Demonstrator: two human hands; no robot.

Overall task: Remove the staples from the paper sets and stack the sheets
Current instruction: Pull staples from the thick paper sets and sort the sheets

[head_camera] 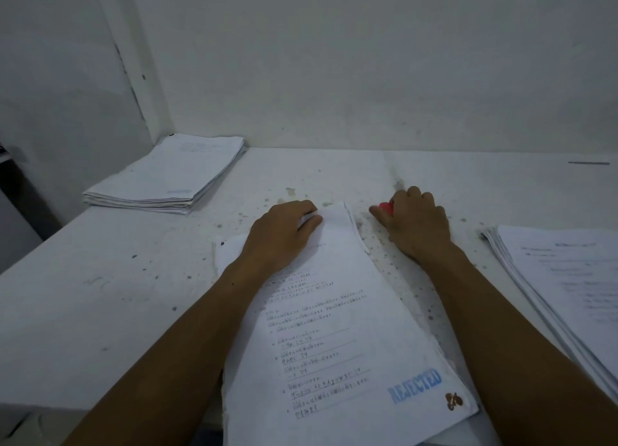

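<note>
A stapled set of printed sheets (pixel 337 328), stamped REJECTED in blue at its near right corner, lies on the white table (pixel 117 295) in front of me. My left hand (pixel 284 234) pinches the set's far top corner, thumb on top and fingers curled under the edge. Just right of that corner, my right hand (pixel 414 221) rests on the table and grips a small red staple remover (pixel 386 207), of which only a red tip shows by the thumb. No staple is visible.
A neat pile of sheets (pixel 167 178) lies at the far left by the wall corner. Another pile of printed sheets (pixel 565 278) sits at the right edge. A thin dark pen-like object (pixel 588 162) lies far right. The table top is speckled with stains.
</note>
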